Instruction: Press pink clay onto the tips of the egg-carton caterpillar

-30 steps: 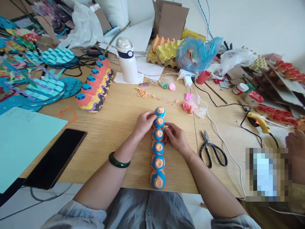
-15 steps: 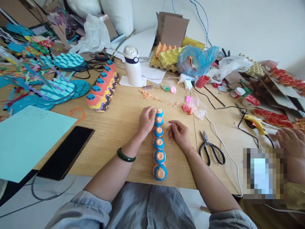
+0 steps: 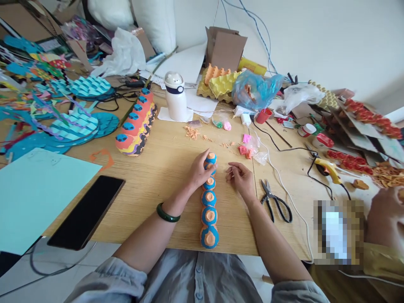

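A painted egg carton strip [image 3: 210,216], a row of blue domes with orange clay discs on top, lies lengthwise on the table in front of me. My left hand [image 3: 202,169] grips its far part from the left, with the thumb across a dome that it partly covers. To the right of the strip and apart from it, my right hand [image 3: 240,176] is held with fingers curled and thumb near the index finger. Whether anything small is between those fingertips I cannot make out. Black-handled scissors [image 3: 275,201] lie right of my right hand.
A finished-looking orange, yellow and purple carton caterpillar [image 3: 137,122], a white bottle [image 3: 176,99] and a phone [image 3: 86,212] are to the left. Orange scraps [image 3: 192,132] and red clay [image 3: 244,151] lie beyond. A yellow glue gun [image 3: 328,169] and another person's hand [image 3: 385,214] are at right.
My left hand has shifted nearer along the strip, and its thumb now crosses a dome. My right hand stays beside the strip, fingers still curled. The other person's hand has moved off the glue gun.
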`<state>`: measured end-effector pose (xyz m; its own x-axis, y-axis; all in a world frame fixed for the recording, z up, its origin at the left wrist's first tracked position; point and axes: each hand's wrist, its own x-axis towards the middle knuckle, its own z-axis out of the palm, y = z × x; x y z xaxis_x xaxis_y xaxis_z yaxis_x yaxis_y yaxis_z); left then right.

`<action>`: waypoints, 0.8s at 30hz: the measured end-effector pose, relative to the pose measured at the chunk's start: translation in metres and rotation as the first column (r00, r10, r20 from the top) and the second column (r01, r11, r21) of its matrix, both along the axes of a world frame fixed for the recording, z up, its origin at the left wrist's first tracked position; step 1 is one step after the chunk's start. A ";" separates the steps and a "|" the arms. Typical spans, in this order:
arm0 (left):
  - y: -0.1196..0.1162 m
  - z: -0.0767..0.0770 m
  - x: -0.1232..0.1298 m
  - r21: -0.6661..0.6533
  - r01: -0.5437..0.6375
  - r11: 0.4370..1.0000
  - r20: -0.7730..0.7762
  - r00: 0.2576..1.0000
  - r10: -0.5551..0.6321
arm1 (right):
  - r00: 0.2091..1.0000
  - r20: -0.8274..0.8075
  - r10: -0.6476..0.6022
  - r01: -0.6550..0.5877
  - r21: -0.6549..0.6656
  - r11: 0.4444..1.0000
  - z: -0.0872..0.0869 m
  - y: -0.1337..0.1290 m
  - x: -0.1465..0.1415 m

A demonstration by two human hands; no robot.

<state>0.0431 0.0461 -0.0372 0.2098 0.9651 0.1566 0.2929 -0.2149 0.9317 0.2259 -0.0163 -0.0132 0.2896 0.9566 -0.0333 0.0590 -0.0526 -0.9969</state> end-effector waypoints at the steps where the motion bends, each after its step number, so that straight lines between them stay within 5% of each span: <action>1: 0.000 -0.001 0.000 -0.002 -0.002 1.000 -0.002 1.000 0.002 | 0.997 0.071 -0.021 0.020 0.016 1.000 0.006 0.005 0.008; 4: 0.001 -0.003 0.001 -0.007 -0.005 1.000 -0.007 1.000 0.005 | 0.923 0.370 -0.103 0.089 0.054 0.995 0.025 0.028 0.038; 8: 0.000 -0.005 0.002 -0.014 -0.016 1.000 0.014 1.000 0.017 | 0.591 0.801 -0.095 0.235 -0.058 0.970 0.039 0.066 0.073; 10: 0.000 -0.004 0.003 -0.019 -0.024 1.000 0.029 0.999 0.025 | 0.513 0.857 -0.042 0.255 -0.106 0.961 0.038 0.080 0.079; 16: 0.000 -0.003 0.004 -0.022 -0.019 1.000 0.039 0.999 0.020 | 0.425 0.898 0.117 0.181 -0.211 0.961 0.030 0.098 0.075; 24: -0.001 0.000 0.003 -0.023 -0.004 1.000 0.026 1.000 0.004 | 0.360 0.916 0.179 0.231 -0.274 0.934 0.048 0.095 0.090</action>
<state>0.0457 0.0447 -0.0370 0.2019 0.9694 0.1395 0.2689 -0.1919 0.9439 0.3160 0.0783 0.0345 0.3552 0.9348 -0.0066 0.9102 -0.3475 -0.2252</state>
